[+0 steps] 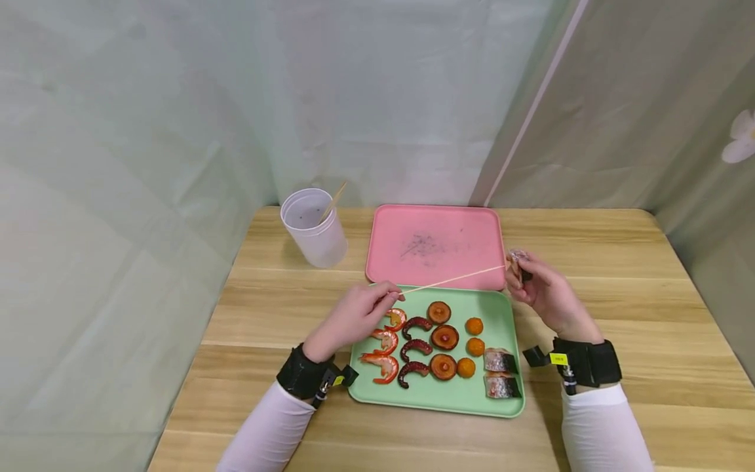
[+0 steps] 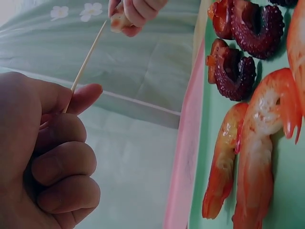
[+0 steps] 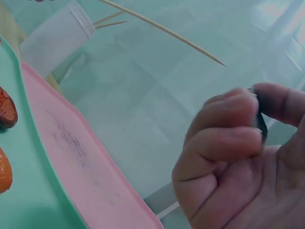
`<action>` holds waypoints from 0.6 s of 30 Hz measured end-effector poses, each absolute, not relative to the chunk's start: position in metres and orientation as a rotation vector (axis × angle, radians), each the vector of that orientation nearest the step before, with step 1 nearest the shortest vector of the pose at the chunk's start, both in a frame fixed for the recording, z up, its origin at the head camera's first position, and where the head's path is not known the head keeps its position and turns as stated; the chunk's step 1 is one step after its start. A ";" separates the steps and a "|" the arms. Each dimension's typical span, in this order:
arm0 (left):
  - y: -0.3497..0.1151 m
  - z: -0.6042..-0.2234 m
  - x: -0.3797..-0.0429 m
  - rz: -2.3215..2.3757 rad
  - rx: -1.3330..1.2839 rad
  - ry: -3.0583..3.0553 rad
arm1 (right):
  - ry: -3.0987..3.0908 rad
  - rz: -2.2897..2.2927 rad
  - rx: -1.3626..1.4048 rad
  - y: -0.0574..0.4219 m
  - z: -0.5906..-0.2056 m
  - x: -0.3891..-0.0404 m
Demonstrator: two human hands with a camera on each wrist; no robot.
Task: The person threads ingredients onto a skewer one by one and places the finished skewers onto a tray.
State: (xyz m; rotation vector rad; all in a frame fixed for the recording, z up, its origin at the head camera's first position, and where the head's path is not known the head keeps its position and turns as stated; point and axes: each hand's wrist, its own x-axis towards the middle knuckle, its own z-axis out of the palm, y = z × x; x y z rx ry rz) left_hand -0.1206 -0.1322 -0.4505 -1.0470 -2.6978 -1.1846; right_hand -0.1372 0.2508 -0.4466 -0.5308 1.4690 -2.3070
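Observation:
My left hand pinches the blunt end of a thin bamboo skewer between thumb and forefinger, above the green tray. The skewer's pointed end reaches right, towards a silvery, dark-edged fish piece. Thumb and fingers of my right hand hold that piece beyond the tray's upper right corner. In the right wrist view, the skewer tip stands apart from the fish piece, which the fingers mostly hide. Two similar fish pieces lie at the tray's right side.
Also on the green tray are columns of shrimp, octopus tentacles, mushroom caps and orange balls. A pink tray lies behind it. A whitish plastic cup with skewers stands back left, near the curtain.

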 end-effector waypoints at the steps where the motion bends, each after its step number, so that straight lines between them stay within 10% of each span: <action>1: -0.132 -0.450 -0.120 -1.189 -1.053 -2.699 | 1.460 -2.314 -0.535 0.251 -0.446 -0.137; 18: -0.126 -0.450 -0.115 -1.160 -1.069 -2.717 | 1.685 -2.297 -0.454 0.237 -0.444 -0.133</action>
